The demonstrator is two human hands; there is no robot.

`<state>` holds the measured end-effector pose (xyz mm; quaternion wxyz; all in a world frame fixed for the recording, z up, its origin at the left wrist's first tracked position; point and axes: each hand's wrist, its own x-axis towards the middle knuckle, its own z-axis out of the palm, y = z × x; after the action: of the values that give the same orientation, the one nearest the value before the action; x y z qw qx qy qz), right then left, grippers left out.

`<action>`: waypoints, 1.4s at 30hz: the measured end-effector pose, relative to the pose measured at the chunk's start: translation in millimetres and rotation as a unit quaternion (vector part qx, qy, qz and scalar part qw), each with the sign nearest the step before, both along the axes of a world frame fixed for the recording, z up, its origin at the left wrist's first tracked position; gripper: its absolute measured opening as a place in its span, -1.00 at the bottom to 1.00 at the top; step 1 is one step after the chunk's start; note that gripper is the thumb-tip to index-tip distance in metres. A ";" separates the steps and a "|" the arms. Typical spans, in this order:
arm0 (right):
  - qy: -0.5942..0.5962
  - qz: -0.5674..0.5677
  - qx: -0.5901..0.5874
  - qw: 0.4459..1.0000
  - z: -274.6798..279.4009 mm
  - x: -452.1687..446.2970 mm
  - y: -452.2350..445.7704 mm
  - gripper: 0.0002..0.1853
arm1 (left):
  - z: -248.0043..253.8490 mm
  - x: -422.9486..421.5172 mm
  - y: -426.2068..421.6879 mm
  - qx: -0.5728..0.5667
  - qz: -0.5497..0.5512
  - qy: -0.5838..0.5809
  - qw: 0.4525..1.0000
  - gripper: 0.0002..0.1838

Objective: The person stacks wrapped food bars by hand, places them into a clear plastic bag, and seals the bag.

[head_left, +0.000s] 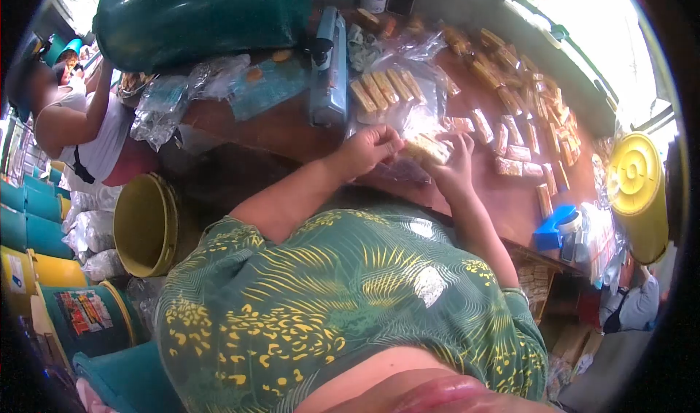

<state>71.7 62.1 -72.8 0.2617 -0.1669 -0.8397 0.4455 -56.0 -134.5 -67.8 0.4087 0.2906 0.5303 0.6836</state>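
My right hand (pixel 453 161) grips a pale, bar-shaped piece (pixel 429 149) in clear wrapping, over the near edge of the brown table. Beside its left end, my left hand (pixel 373 150) has its fingers pinched together at the wrapping; what exactly they hold is too small to tell. Just beyond my hands, several unwrapped bars (pixel 386 89) lie side by side on clear plastic sheets (pixel 426 52). To the right, several wrapped bars (pixel 510 132) are scattered over the table. A blue-grey metal device (pixel 328 70) stands left of the bars.
A big green barrel (pixel 204 19) lies at the back left, near a person (pixel 87 121). Plastic bags (pixel 164 103) lie below it. A blue tape dispenser (pixel 554 227) sits at the table's right corner, with a yellow-lidded bin (pixel 636 172) beyond. Another person (pixel 633 303) is at the lower right.
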 end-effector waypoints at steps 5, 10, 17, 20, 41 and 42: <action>-0.056 -0.010 0.234 0.970 5.8 8.5 -17.6 -0.21 | 36.3 23.9 20.8 -0.020 0.032 0.422 0.906 -0.82; -0.043 0.003 0.405 0.913 14.4 6.7 -20.5 -0.42 | 53.8 17.6 68.6 -0.001 0.118 0.472 0.874 -0.80; 0.103 0.050 -0.381 0.917 -43.5 -1.1 20.0 -0.60 | 29.9 62.6 78.4 -0.039 -0.022 0.563 0.825 -0.83; -0.064 0.076 0.125 0.987 -21.5 15.7 19.5 -0.51 | 15.2 51.4 81.3 -0.031 0.009 0.553 0.833 -0.83; -0.112 0.135 0.147 0.973 -4.2 46.7 27.3 -0.44 | 10.3 1.1 58.8 -0.220 0.006 0.735 0.641 -0.38; -0.123 0.116 0.175 0.970 -6.8 45.4 27.1 -0.43 | 6.6 -0.9 60.1 -0.250 -0.026 0.726 0.640 -0.34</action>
<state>117.1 89.2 -79.6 0.1279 -0.0734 -0.9440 0.2952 -56.9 -74.4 -61.1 -0.0325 0.5938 0.7996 0.0834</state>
